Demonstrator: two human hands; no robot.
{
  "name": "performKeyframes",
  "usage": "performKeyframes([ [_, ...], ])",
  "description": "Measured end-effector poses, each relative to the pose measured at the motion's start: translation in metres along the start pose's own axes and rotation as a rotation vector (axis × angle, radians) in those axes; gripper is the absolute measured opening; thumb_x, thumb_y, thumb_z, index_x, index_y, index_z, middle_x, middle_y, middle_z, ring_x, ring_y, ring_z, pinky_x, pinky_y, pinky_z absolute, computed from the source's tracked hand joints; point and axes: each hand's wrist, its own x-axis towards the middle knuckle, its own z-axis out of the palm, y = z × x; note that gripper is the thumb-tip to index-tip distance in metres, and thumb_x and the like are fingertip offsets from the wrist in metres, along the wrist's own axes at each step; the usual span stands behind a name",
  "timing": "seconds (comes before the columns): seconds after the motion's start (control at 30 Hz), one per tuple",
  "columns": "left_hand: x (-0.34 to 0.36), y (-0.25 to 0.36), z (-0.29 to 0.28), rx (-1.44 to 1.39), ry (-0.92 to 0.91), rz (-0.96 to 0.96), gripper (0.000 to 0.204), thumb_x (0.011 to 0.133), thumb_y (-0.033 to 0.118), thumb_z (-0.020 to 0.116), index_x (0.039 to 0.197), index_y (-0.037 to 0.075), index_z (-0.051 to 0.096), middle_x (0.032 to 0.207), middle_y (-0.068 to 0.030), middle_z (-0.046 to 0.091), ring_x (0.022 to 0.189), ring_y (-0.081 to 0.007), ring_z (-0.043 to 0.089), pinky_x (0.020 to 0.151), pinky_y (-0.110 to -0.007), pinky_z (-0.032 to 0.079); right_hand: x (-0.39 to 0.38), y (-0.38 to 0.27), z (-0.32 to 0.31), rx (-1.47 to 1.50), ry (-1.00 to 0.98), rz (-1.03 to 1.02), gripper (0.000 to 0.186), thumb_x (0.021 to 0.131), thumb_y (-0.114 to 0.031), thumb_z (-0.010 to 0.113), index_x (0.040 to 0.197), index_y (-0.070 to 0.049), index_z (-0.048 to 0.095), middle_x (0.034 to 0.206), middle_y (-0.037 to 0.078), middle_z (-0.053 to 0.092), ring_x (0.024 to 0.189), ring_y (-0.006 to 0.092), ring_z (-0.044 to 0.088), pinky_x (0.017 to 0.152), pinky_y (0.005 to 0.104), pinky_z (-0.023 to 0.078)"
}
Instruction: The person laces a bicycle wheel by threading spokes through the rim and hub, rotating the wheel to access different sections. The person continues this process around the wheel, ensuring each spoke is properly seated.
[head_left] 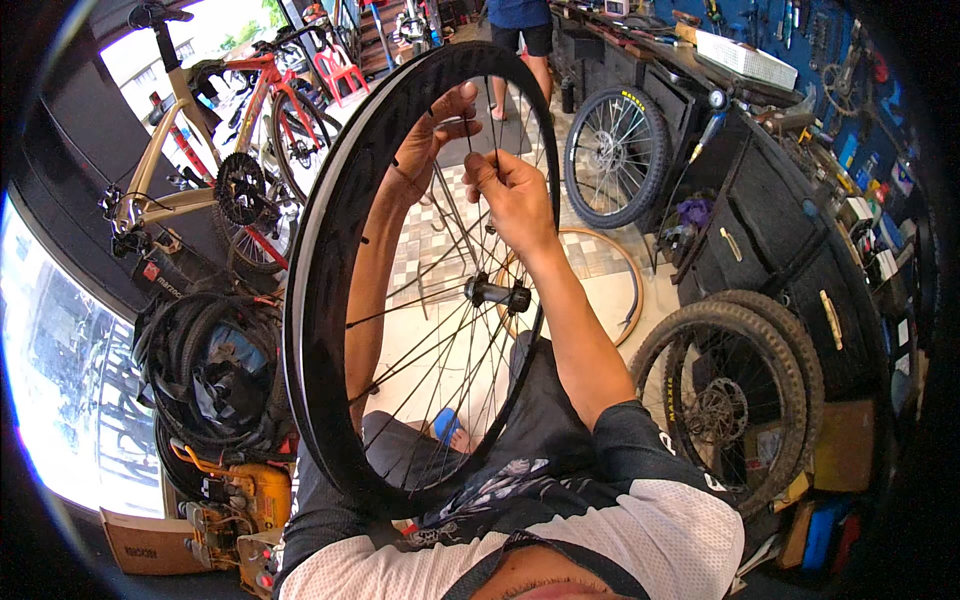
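Observation:
A bicycle wheel with a deep black rim stands upright and tilted against my lap. Its black hub sits in the middle, with thin dark spokes fanning out to the rim. My left hand reaches up behind the rim's left side, fingers bent around a spoke near the top. Just below it, my right hand pinches a spoke between thumb and forefinger, with the other fingers curled in. Exactly where the fingertips meet the spoke is partly hidden.
Bicycles stand at left above bundled black tires and a yellow air compressor. At right are a mountain-bike wheel, muddy wheels and a black workbench. A tan-edged tire lies on the floor. A person stands ahead.

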Motion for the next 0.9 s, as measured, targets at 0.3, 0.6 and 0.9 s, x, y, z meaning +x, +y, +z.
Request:
performKeyframes([
  [0.3, -0.032, 0.014, 0.01, 0.009, 0.049, 0.186, 0.024, 0.102, 0.028, 0.072, 0.118, 0.01, 0.074, 0.107, -0.0035, 0.071, 0.1, -0.0222, 0.07, 0.093, -0.045, 0.059, 0.007, -0.024, -0.006, -0.026, -0.057, -0.046, 0.032, 0.107, -0.031, 0.07, 0.091, -0.002, 0.07, 0.075, 0.0, 0.069, 0.069, 0.0055, 0.059, 0.064, 0.0239, 0.046],
  [0.6, -0.047, 0.018, 0.005, 0.089, 0.087, 0.015, 0.033, 0.103, 0.043, 0.07, 0.11, 0.011, 0.069, 0.098, -0.0019, 0.067, 0.099, -0.0163, 0.068, 0.097, -0.04, 0.053, -0.01, -0.023, -0.005, -0.34, 0.078, -0.075, 0.036, 0.105, -0.034, 0.071, 0.088, -0.003, 0.069, 0.067, 0.001, 0.065, 0.061, 0.0059, 0.053, 0.055, 0.0274, 0.04],
  [0.9, -0.054, 0.022, -0.014, 0.217, 0.003, -0.069, 0.045, 0.098, 0.055, 0.071, 0.106, 0.011, 0.065, 0.1, -0.004, 0.065, 0.103, -0.0206, 0.07, 0.102, -0.039, 0.053, -0.012, -0.009, -0.001, -0.268, -0.133, 0.053, 0.05, 0.097, -0.049, 0.078, 0.083, -0.002, 0.072, 0.064, -0.001, 0.06, 0.062, 0.0082, 0.051, 0.056, 0.0303, 0.041],
])
